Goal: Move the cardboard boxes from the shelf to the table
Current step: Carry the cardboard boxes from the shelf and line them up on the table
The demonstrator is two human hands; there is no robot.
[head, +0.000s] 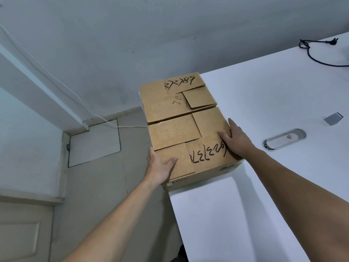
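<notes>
Two brown cardboard boxes with folded flaps and black handwritten numbers stand side by side at the left corner of the white table (264,195). The near box (181,137) touches the far box (170,104) behind it. My left hand (160,167) grips the near box's left front corner, thumb on top. My right hand (234,138) presses on its right top edge, fingers over the written numbers. The near box's left side overhangs the table edge a little. No shelf is in view.
A black cable with a plug (313,52) lies at the table's far right. A grey oval cable grommet (285,138) and a small grey block (333,118) sit right of the boxes. Left of the table are floor, a white wire (120,126) and walls.
</notes>
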